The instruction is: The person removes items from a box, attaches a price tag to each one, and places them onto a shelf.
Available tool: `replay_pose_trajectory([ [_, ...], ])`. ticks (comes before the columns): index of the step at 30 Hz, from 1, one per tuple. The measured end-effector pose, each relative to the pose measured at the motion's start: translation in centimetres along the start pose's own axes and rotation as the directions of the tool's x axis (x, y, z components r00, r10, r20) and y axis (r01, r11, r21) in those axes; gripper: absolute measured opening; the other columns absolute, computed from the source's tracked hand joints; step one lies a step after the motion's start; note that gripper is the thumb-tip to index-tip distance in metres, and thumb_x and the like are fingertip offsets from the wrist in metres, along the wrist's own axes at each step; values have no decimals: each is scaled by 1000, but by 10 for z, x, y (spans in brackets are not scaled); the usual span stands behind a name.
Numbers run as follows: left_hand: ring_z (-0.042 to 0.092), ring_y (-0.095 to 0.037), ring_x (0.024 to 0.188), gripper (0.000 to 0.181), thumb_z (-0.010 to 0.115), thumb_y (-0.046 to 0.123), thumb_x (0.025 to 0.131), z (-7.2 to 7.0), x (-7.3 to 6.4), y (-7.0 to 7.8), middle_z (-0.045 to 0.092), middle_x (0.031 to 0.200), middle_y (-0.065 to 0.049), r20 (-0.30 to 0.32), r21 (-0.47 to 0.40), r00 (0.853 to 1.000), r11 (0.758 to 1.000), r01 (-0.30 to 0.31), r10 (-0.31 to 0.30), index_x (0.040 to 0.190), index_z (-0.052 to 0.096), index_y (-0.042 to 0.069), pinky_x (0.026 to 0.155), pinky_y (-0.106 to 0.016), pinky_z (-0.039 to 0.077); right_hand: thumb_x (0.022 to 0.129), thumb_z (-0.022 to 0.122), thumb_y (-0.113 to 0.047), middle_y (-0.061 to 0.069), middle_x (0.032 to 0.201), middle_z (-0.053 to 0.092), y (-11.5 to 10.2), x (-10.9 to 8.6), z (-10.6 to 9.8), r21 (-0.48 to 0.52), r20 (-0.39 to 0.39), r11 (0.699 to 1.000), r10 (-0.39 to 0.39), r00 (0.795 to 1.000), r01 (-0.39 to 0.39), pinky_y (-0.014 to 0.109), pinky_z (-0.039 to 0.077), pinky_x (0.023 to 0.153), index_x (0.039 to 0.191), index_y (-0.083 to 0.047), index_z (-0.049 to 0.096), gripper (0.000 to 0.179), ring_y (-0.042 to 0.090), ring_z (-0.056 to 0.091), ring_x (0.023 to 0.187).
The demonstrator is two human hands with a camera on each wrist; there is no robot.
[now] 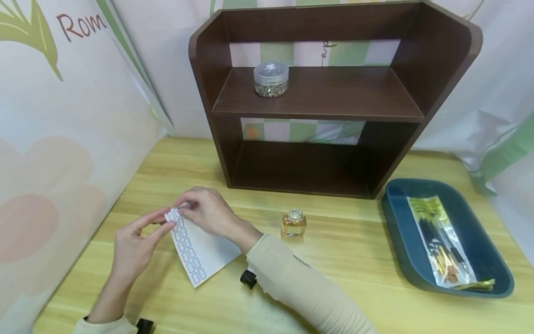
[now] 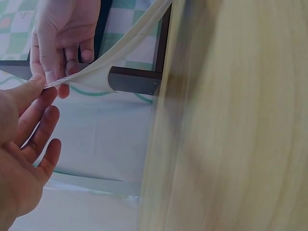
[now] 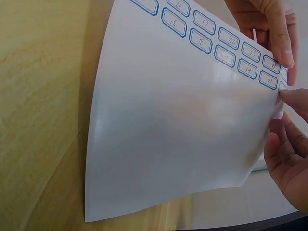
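Observation:
A white sticker sheet (image 1: 204, 248) carries rows of blue-bordered labels along its left side. Handwritten numbers show inside the labels (image 3: 225, 56) in the right wrist view. My left hand (image 1: 135, 246) pinches the sheet's far left corner between thumb and forefinger. Right beside it, my right hand (image 1: 210, 213) pinches the same top edge, fingertips close to the end labels. Whether a label is lifting between the fingers cannot be made out. In the left wrist view the sheet (image 2: 103, 65) is seen edge-on, bowed upward from the pinched corner.
A small perfume bottle (image 1: 294, 224) of amber liquid stands right of the sheet. Behind is a dark brown shelf (image 1: 317, 93) with a clear-lidded jar (image 1: 271, 81) on it. At the right, a blue tray (image 1: 400, 253) holds a packet of brushes (image 1: 442, 241).

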State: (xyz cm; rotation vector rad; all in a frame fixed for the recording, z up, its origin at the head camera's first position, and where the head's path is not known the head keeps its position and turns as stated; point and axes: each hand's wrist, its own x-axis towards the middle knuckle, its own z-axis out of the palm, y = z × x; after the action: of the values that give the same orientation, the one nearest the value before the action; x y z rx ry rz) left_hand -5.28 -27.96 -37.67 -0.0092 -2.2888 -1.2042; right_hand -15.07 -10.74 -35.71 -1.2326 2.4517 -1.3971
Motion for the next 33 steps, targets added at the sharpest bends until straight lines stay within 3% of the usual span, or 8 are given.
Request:
replay_pose_trajectory([
  [11, 66, 1, 91, 38, 82, -10, 75, -2, -1, -1, 74, 90, -11, 11, -15, 1000, 999, -28, 29, 111, 75, 1, 97, -14, 44, 94, 73, -11, -6, 103, 69, -2, 0, 1, 25, -8, 1000, 12, 1000, -12, 9, 47, 76, 102, -14, 73, 9, -1, 58, 86],
  [22, 63, -6, 91, 38, 80, -10, 78, -4, 0, -7, 74, 97, -9, 55, -34, 997, 998, -60, 62, 114, 73, -1, 92, -17, 45, 96, 69, -10, -3, 107, 65, -1, 1, 2, 50, 6, 999, -9, 1000, 9, 9, 48, 75, 100, -13, 69, 6, 0, 59, 87],
  [33, 62, -7, 93, 38, 79, -10, 79, -7, -1, -9, 73, 99, -6, 37, -31, 997, 998, -61, 62, 114, 73, 0, 89, -16, 45, 97, 68, -10, 0, 113, 61, 1, -2, 2, 33, 21, 998, -56, 998, 55, 11, 50, 80, 98, -13, 69, 4, 1, 59, 92],
])
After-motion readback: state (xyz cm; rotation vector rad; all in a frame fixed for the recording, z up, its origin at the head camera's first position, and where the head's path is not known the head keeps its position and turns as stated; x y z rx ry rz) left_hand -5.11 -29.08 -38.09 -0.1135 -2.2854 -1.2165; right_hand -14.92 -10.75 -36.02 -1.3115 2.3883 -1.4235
